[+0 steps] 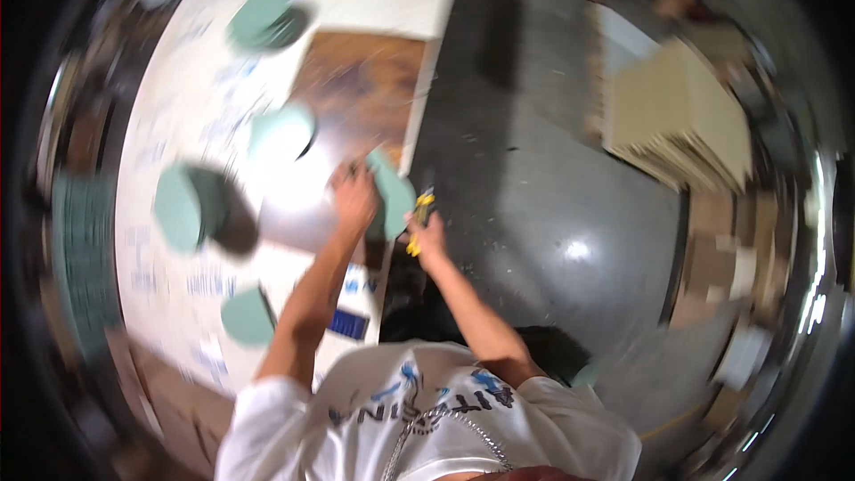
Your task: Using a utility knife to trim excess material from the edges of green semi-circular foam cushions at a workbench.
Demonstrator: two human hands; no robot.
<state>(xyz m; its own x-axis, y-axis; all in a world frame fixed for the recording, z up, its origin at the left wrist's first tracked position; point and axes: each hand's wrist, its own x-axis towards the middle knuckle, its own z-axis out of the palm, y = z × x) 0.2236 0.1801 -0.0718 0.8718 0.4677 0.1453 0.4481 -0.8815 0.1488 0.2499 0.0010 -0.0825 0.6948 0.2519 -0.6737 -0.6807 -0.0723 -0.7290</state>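
Note:
A flat pale-green piece with rounded ends lies or is held tilted at the table's right edge. My left hand is closed at its left side, fingers curled and slightly blurred. Close to the piece's right edge, my right hand is wrapped round a yellow-and-black utility knife, its metal tip pointing away from me. Whether the blade touches the piece cannot be made out. Beneath the left hand is a brown board, with a bright glare on its left part.
Stacks of similar green pieces stand on the white printed table. A dark blue box lies near my left forearm. Beyond the grey floor, stacked beige boards stand at the right. More green sheets are piled far left.

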